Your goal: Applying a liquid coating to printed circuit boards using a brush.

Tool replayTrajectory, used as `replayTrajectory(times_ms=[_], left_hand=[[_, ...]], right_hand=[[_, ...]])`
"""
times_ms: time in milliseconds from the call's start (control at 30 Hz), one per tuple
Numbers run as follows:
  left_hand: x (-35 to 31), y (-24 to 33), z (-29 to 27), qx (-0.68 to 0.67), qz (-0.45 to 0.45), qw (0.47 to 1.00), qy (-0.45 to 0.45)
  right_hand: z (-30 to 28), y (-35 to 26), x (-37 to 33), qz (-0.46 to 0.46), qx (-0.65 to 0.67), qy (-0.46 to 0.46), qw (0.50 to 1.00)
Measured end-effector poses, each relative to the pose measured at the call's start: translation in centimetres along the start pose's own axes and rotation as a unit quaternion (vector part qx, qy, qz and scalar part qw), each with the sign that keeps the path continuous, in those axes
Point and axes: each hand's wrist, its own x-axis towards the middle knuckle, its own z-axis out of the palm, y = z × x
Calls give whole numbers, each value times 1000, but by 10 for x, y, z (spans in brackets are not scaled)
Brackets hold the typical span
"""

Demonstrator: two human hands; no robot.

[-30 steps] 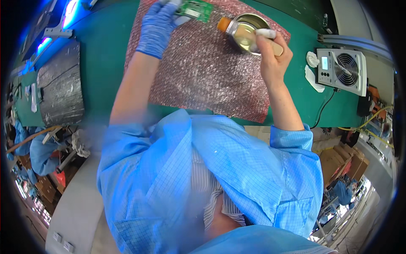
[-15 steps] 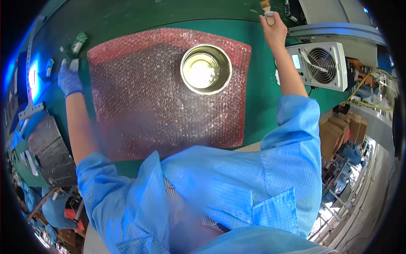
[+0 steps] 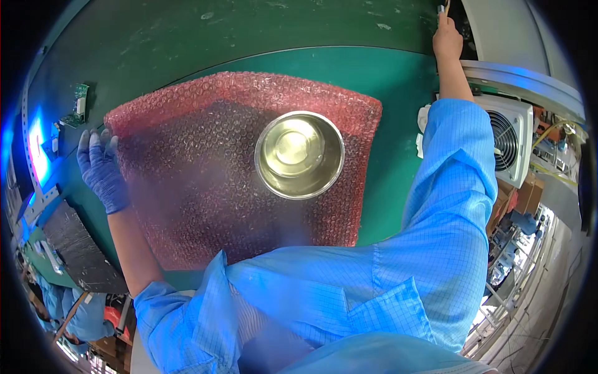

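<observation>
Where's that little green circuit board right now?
In the head view, the green circuit board lies at the upper left, beyond the gloved left hand and left of the pink bubble wrap.

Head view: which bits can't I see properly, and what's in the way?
All in the head view:
- Tool in the right hand: its far end is cut off by the top edge.
- Fan box: its left part is hidden behind the right sleeve.
- Board: its parts are too small.
- Wrap: the smock hides some near edge.
</observation>
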Motion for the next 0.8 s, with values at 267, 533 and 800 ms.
replayTrajectory(times_ms=[267,533,800], left_hand=[[-39,21,66,-6,5,997,-73],[-100,41,104,-79,-100,955,-266],[-135,12,77,-394,-218,866,-220]], right_hand=[[-18,-31,-4,43,196,136,970],[-206,-207,-32,-40,518,180,835],[-329,-310,-155,-171,665,94,721]])
